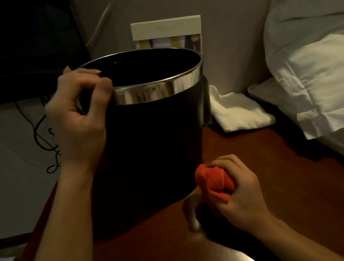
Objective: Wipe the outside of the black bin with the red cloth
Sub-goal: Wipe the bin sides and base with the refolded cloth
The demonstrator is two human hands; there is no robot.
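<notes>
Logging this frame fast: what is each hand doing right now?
Left hand: closed on the rim of the black bin, steadying it.
Right hand: closed around the bunched red cloth, low beside the bin's base.

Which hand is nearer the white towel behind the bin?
Right. The right hand, bunching the red cloth, sits in front of the white towel; the left hand grips the black bin's far-side rim.

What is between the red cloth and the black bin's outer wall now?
Nothing visible. The right hand holds the bunched red cloth just beside the lower right wall of the black bin; whether it touches is unclear. The left hand grips the rim.
</notes>
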